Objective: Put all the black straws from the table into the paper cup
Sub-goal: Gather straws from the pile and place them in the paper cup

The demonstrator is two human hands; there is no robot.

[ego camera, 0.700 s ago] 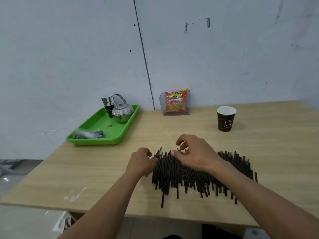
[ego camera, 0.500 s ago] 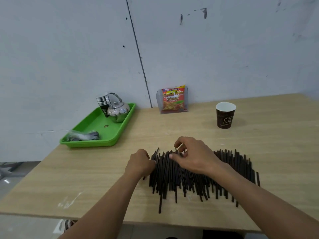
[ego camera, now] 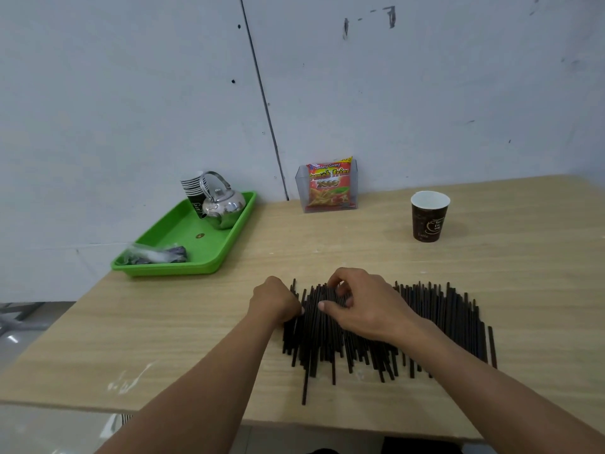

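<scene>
The right grip [ego camera: 366,306] curls thumb and fingers around a clump of thin, matte black straws [ego camera: 442,312], the rest fanned flat beneath and to its right on the pale wood-grain worktop [ego camera: 523,263], while the left grip [ego camera: 275,301], fingers tucked, butts against the pile's edge just beside it; whether it holds any cannot be told. The gathering step appears under way, with the tapered, white-lined paper cup [ego camera: 429,217] upright and seemingly empty well beyond the right grip. Next, the smooth, rigid tubes likely need squeezing into a tight bundle, lifting and carrying to that narrow mouth.
</scene>
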